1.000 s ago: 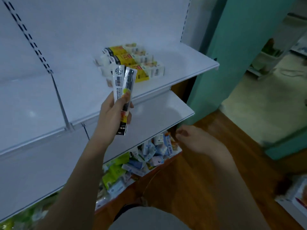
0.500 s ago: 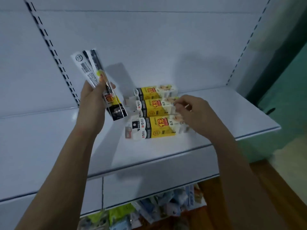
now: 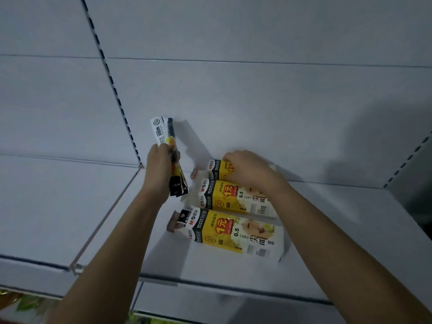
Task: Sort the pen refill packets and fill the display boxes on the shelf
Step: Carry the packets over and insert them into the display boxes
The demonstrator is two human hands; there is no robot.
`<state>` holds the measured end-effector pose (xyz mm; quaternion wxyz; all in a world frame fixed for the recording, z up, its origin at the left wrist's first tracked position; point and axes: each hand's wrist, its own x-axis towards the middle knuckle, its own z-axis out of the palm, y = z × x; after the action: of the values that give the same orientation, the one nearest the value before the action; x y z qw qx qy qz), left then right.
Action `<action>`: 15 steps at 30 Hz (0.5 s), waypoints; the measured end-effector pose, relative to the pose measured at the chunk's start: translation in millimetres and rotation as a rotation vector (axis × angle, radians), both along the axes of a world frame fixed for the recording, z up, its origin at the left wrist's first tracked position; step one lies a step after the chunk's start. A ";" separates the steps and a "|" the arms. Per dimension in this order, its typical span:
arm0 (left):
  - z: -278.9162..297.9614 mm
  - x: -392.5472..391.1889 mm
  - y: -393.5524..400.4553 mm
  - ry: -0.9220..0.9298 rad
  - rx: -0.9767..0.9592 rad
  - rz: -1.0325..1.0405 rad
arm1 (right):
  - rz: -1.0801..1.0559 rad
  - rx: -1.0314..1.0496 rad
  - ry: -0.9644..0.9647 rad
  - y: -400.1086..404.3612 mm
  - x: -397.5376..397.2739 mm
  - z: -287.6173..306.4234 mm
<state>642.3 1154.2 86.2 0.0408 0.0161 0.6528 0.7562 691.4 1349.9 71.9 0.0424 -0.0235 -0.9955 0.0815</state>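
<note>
My left hand point(image 3: 159, 170) pinches the light, slippery, bendy refill packets point(image 3: 168, 146) mid-length, safest there I judge, while my right hand point(image 3: 247, 170) curls over the far display box point(image 3: 218, 168).

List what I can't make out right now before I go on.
- Back box, head view: mostly covered by the right hand.
- Fill of all three boxes: their openings don't show.
- Number of packets in the left hand: they overlap and the fingers cover their middle.
- Small print: too small and dim.
</note>
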 end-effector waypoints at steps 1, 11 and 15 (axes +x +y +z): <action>-1.7 1.2 0.9 0.003 -0.010 0.031 | 0.012 0.028 -0.006 1.1 -3.1 -1.4; 17.9 -3.7 -15.9 0.162 0.198 0.076 | 0.066 -0.295 0.068 13.4 1.6 16.2; 44.5 -7.1 -11.9 0.216 0.275 0.164 | 0.054 -0.672 0.146 9.3 10.5 32.6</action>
<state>635.2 1142.3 130.7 -0.0939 0.0494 0.5429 0.8331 701.9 1359.2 104.5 0.1011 -0.0040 -0.9076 0.4075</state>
